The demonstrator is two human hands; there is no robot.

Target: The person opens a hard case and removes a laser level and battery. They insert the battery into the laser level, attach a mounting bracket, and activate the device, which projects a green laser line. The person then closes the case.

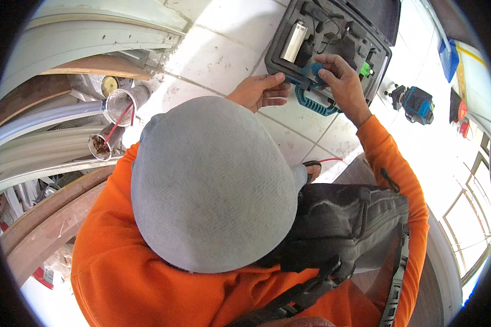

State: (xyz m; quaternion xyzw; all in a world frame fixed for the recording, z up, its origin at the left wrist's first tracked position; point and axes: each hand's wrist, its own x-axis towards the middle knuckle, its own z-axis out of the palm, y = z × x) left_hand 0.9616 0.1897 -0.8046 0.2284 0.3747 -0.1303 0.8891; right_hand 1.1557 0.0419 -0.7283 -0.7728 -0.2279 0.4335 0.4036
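An open black hard case (386,59) lies on the tiled floor in front of me, with a teal handle (314,106) on its near side. My right hand (341,82) pinches a small teal and dark piece (312,69) over the case's near edge; its exact kind is unclear. Beside it, my left hand (261,92) has its thumb apart from its half-bent fingers, the thumb tip close to the piece's dark end. In the case sit a silvery box-shaped part (294,42), a bright green part (365,69) and black fittings. The grey cloth-covered knee (213,180) bulges up below my hands.
A teal and black device like a laser level (416,103) stands right of the case. Left are clear plastic cups (126,103) with red straws, beside stacked curved-looking strips (43,131). A black bag (338,218) hangs at my right side. A blue object (448,60) lies far right.
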